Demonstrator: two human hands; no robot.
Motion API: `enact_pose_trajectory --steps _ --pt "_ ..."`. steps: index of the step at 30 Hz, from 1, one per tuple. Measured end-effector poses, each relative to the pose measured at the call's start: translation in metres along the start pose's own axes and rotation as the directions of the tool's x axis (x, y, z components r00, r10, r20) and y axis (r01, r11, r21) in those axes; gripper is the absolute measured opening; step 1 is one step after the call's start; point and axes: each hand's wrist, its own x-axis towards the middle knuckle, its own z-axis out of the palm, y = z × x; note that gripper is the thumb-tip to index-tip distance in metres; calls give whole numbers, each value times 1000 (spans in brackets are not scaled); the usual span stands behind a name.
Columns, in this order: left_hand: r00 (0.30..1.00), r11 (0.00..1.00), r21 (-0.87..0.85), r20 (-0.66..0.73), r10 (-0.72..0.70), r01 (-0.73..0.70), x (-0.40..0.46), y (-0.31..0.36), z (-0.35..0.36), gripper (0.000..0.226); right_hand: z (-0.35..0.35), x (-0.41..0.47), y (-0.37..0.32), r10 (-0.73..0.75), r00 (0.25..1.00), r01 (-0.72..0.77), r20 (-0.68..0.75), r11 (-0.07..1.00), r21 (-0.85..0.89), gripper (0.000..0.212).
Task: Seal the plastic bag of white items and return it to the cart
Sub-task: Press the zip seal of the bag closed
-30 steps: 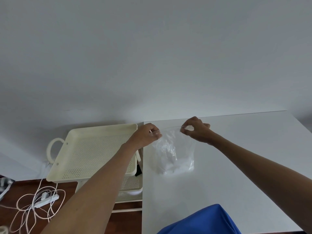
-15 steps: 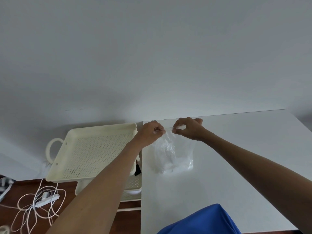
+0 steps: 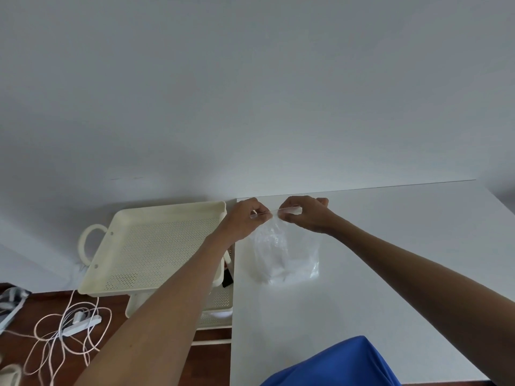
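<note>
A: Where is the plastic bag (image 3: 284,252) held at this moment?

B: It is held upright on the white desk (image 3: 390,246), with its bottom resting on the surface and the white items (image 3: 289,271) gathered low inside. The top strip is pinched by both hands. The fingers of the left hand (image 3: 245,221) are closed on the left end of the strip, and the fingers of the right hand (image 3: 306,215) are closed on it just beside, so the two hands are almost touching.

A: What could go wrong from here?

B: The seal may be left partly open. The strip is thin and clear, and if it is pressed unevenly, a gap can be missed and the white items may be spilled when the bag is carried. It cannot be told from this view whether the strip is already closed. The bag may also be tipped over if it is released too early.

A: And what is changed against the earlier pictures?

B: One second ago the hands were well apart along the strip. Now the right hand has been brought close to the left one. The cart (image 3: 156,246), just beside the desk on the left, is seen in the same place.
</note>
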Motion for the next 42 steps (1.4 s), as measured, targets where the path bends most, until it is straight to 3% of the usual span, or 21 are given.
enact_pose_trajectory --steps 6,14,20,23,34,42 --pt "1000 1000 -6 10 8 -8 -2 6 2 15 0 2 0 -7 999 8 -45 1000 24 10" --pt "1000 998 50 -1 25 -25 -3 12 -1 15 -12 0 5 38 998 -35 -44 997 72 25" --pt "999 994 104 -29 23 -20 0 19 2 17 -16 -4 6 81 995 -75 -62 993 95 21" --pt "999 987 158 -46 28 -21 2 21 2 15 -19 -5 5 80 996 -77 -30 994 72 12" --pt "996 980 194 -77 53 -37 0 16 2 17 -3 -11 -2 133 985 -141 -109 988 -64 33" --pt "996 978 209 -80 45 -27 0 21 6 17 -3 -14 8 67 985 -98 -162 976 -195 42"
